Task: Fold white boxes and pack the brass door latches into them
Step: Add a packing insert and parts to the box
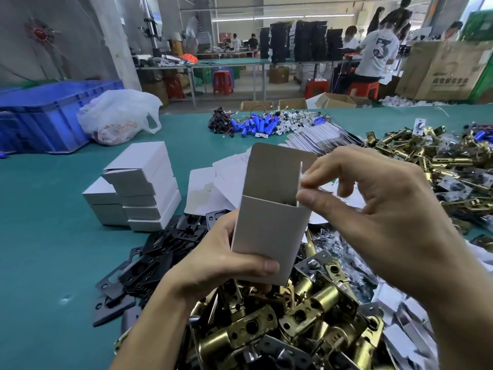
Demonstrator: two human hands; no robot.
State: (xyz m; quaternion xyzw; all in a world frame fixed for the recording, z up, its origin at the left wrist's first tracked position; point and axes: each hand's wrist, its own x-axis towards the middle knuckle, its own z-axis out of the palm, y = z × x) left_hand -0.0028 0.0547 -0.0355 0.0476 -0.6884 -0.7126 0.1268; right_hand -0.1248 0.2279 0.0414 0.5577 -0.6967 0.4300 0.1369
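My left hand (pixel 221 265) grips an upright white box (pixel 269 231) near its bottom, thumb across the front. The box's top is open and its tall back flap (pixel 277 169) stands up. My right hand (pixel 373 209) pinches the small side flap (pixel 302 180) at the box's upper right corner between thumb and forefinger. Below both hands lies a heap of brass door latches (pixel 280 324). More brass latches (pixel 426 156) are piled at the right. Flat unfolded box blanks (pixel 213 190) lie behind the box.
A stack of closed white boxes (pixel 138 190) stands on the green table (pixel 48 236) to the left. Black strike plates (pixel 149 263) are scattered beside it. Blue batteries with wires (pixel 256 126), a white plastic bag (pixel 117 116) and a blue crate (pixel 45 113) sit farther back. People work at distant benches.
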